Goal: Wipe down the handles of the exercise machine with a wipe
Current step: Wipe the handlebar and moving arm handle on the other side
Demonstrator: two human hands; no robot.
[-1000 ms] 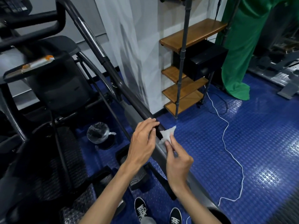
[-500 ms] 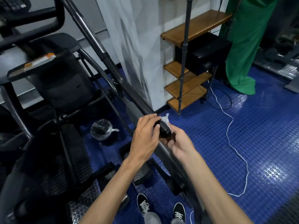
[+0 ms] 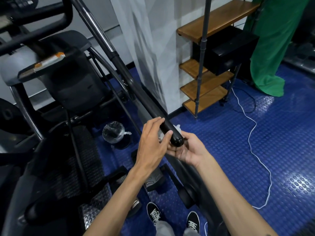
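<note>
Blue floor, wipe (image 3: 177, 128) (mostly hidden) — under handle (image 3: 167, 127)

Dim overall, glare on the blue floor (image 3: 296, 183), edges bowed

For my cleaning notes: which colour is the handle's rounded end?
Glossy black, seen in the head view: the handle's rounded end.

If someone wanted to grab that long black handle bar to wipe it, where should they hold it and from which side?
Probably the black grip section just above the rounded end cap of the handle, wrapping around from the side. The bar is round and slants up and away, so a wipe could slide up it. The left hand and right hand already cup that end.
</note>
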